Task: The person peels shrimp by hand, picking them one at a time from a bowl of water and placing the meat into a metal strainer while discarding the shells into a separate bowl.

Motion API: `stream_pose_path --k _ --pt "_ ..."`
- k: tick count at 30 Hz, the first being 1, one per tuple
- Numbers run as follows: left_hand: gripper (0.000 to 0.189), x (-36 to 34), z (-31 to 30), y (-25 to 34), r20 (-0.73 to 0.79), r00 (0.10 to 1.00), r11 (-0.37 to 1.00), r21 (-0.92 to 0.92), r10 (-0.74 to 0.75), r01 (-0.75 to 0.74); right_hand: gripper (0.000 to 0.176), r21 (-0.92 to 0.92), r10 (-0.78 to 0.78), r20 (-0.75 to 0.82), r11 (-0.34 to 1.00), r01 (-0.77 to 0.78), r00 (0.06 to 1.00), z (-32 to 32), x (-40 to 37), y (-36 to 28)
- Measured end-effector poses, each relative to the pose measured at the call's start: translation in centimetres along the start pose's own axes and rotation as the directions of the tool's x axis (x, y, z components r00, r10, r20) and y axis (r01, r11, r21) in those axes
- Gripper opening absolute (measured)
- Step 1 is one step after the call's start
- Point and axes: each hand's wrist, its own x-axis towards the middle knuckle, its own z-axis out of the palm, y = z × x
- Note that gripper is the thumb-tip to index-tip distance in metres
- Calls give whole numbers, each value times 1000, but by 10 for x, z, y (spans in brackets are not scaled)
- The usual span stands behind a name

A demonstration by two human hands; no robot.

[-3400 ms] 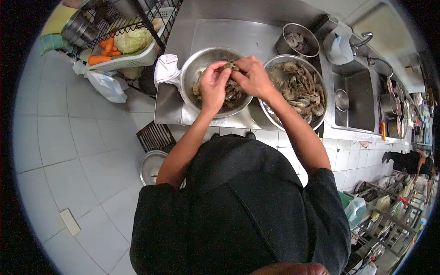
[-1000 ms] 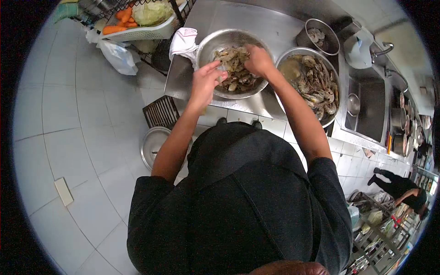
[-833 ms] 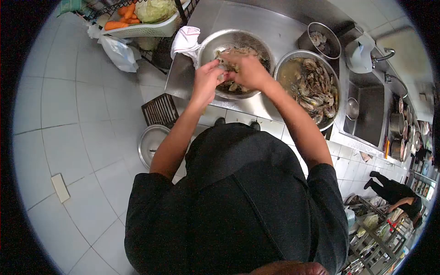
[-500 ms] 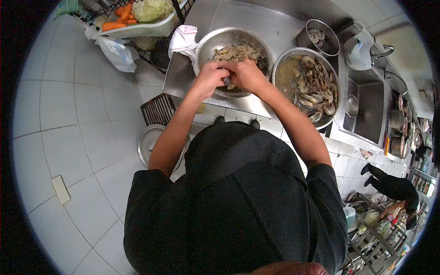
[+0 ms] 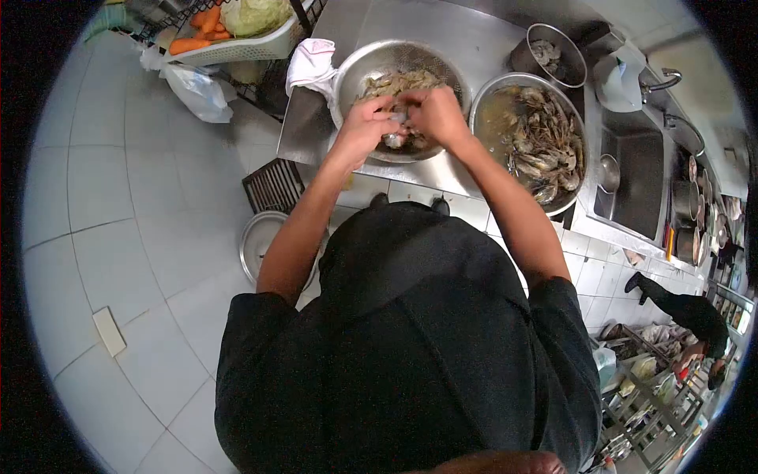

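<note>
Over a perforated steel colander (image 5: 345, 83), my left hand (image 5: 365, 133) pinches a greyish, partly pale shrimp (image 5: 394, 140). My right hand (image 5: 440, 117) is bent in from the other side, its closed fingers against the same shrimp and slightly blurred. Beneath both hands, a heap of shrimp pieces and shells (image 5: 403, 81) lies in the colander. Just right of it stands a wide steel basin (image 5: 483, 93), where whole shrimp (image 5: 545, 146) lie in cloudy water.
A deep steel pot (image 5: 521, 59) holding pale pieces stands behind the basin. The sink (image 5: 639, 174) with a ladle (image 5: 608, 174) is at right. A white cloth (image 5: 313, 63) hangs by the colander. A vegetable basket (image 5: 260, 49) is at upper left. Another person (image 5: 695, 316) bends at far right.
My hands have shifted slightly, and the right fingers have lifted and spread a little from the left. More of the pale shrimp shows between them. The camera view has tilted slightly.
</note>
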Motion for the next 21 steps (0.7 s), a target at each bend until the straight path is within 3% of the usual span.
stream_pose_path --k 2,5,8,9,11,14,15,18,19,21 --pt "59 -8 -1 -7 -4 999 998 -32 50 -50 33 -47 137 -162 988 -146 977 6 19 27" --pt "53 -18 -1 2 -40 999 994 -106 23 -27 40 -21 173 -53 984 -174 984 3 31 39" --pt "47 -18 -5 7 -51 998 980 -198 -35 24 40 -234 -220 -90 953 194 971 13 31 42" --pt "44 -16 -6 7 -48 998 970 -242 -28 16 39 20 -123 -49 992 124 991 11 31 34" --pt "40 -14 -7 4 -51 999 951 -309 -15 -1 37 494 30 106 866 -79 994 -2 21 11" --pt "36 -3 -3 -1 -58 998 956 -293 -6 -12 34 543 43 390 796 -267 920 -18 3 7" --pt "35 -4 0 -1 -66 998 971 -238 -14 -2 27 550 98 340 786 -282 935 -21 -4 4" --pt "35 1 9 -8 -86 996 995 -95 -3 -5 24 286 158 272 929 -236 949 -36 -16 2" --pt "35 0 12 -8 -84 996 997 -78 -1 -6 20 270 72 142 957 -109 987 -31 -20 8" --pt "36 -3 18 -7 -98 995 999 -30 17 -20 19 196 29 64 980 -41 998 -30 -23 8"
